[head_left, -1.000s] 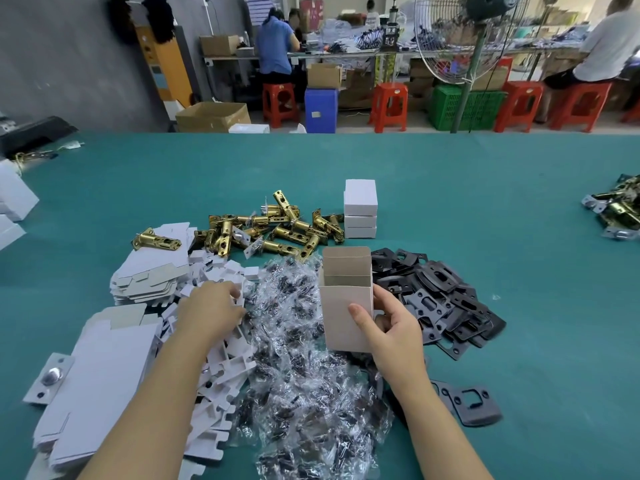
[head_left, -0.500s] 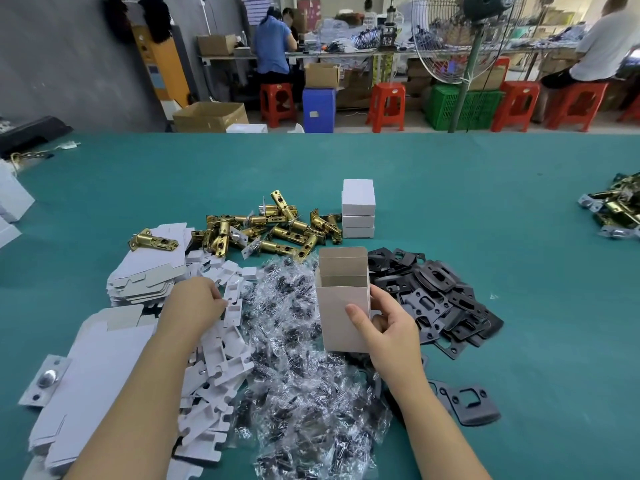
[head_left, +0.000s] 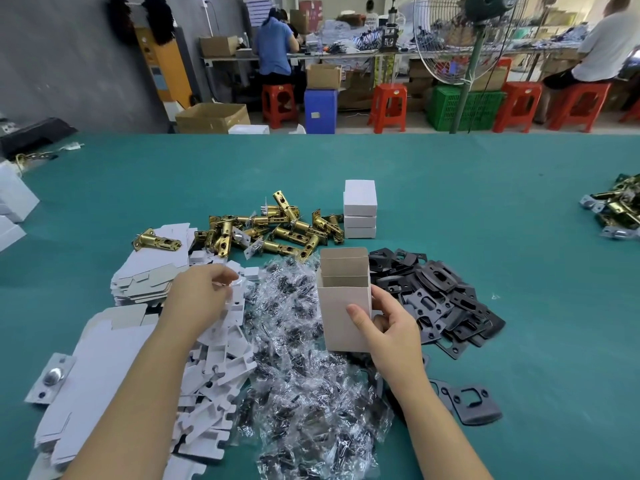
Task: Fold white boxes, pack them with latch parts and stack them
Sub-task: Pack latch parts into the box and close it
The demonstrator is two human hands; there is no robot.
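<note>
The white box (head_left: 344,313) stands upright with its top flaps open, the right hand (head_left: 391,332) gripping its side. The left hand (head_left: 202,299) pinches a white cardboard insert (head_left: 235,301); what the box holds is hidden

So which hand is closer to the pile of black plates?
Right. The right hand holds the open box at the edge of the black plates; the left hand is across the bagged screws, on the white inserts.

Bare green desk (head_left: 519,237) lies open to the right and beyond. Brass latches (head_left: 277,230), screw bags (head_left: 304,358) and black plates (head_left: 443,296) crowd the middle.
</note>
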